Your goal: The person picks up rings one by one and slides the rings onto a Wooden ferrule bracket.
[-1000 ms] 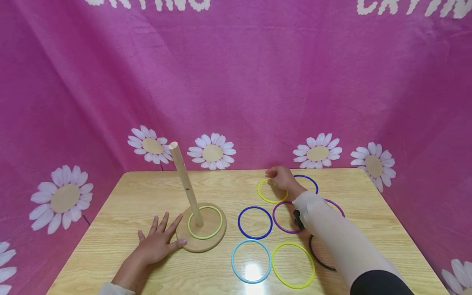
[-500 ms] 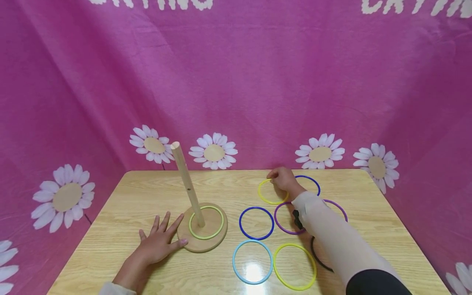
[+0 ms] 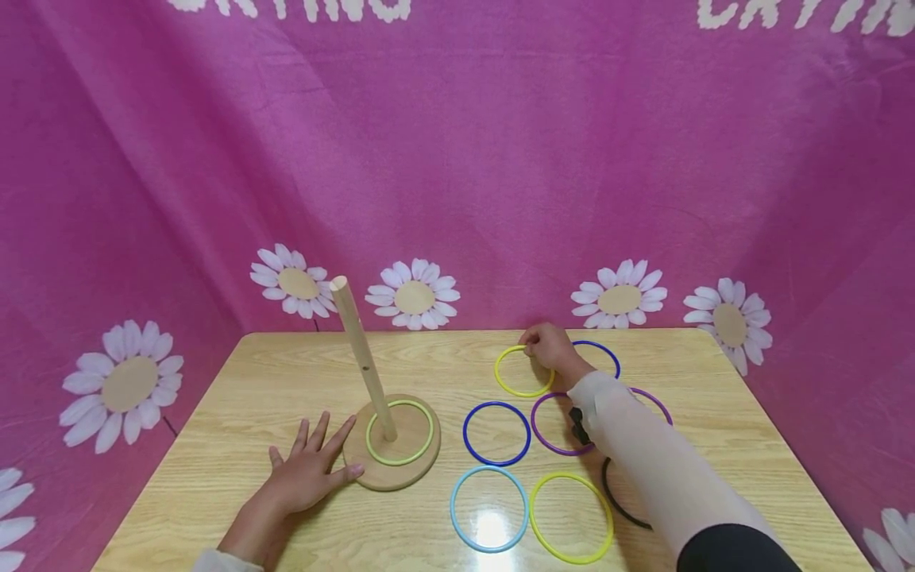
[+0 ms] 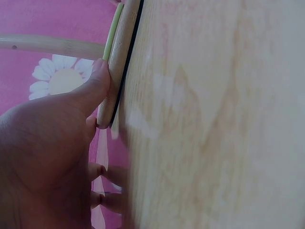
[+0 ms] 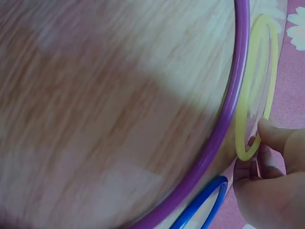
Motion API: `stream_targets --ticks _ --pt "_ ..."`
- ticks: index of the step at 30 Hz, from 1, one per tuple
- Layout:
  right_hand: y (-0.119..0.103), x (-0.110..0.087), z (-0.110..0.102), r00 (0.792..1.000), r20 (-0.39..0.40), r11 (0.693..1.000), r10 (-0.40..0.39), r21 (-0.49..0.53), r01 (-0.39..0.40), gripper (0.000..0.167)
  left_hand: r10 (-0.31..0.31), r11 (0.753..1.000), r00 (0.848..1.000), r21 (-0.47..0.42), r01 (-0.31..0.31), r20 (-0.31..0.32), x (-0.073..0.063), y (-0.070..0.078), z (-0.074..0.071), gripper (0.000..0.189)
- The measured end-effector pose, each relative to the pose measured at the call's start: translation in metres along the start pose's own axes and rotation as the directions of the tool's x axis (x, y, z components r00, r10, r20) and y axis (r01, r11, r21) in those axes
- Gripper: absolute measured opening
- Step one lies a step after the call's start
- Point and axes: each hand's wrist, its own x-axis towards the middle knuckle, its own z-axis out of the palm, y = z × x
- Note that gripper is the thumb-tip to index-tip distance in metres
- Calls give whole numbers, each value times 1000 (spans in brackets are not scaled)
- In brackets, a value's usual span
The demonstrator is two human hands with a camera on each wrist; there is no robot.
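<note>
At the table's back, my right hand pinches the edge of a yellow ring between thumb and fingers. In the right wrist view the same yellow ring passes between the thumb and the bent fingers. My left hand lies with spread fingers at the round wooden base, its thumb on the rim. From that base rises a wooden post, circled by a light green ring. The left wrist view shows the left thumb on the base's edge.
Two blue rings, two purple rings, a light blue ring, another yellow ring and a black ring lie on the wooden table. The right sleeve covers parts of some. Pink cloth hangs behind.
My right fingers have closed on the back yellow ring, which has shifted slightly left. The left hand has stayed at the base.
</note>
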Motion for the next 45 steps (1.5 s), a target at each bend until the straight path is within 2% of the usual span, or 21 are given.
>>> stream_targets --ticks 6,16,20,27,32,37,45 --pt "2 -3 -2 999 -10 999 -34 -30 33 10 -6 1000 1000 -14 6 11 -1 0 0 88" --pt "-7 -8 -8 997 -41 998 -60 14 61 13 19 999 1000 -32 -20 -22 0 -4 5 86" --pt "-13 -7 -8 995 -59 996 -81 22 82 15 17 999 1000 -30 -17 -17 -1 -5 5 86" --pt "-27 -6 -10 987 -68 989 -147 -4 147 14 4 1000 1000 -27 -4 8 -3 4 -3 86" --pt "-40 -6 -10 983 -58 985 -172 -10 171 15 -12 1000 1000 -4 12 22 -3 6 -4 86" --pt "-57 -8 -10 974 -79 977 -211 -22 210 13 -9 1000 1000 9 9 12 -3 5 -2 87" --pt "-99 -19 -15 972 -76 974 -224 12 226 13 -1 1000 1000 -6 1 -2 -1 1 1 86"
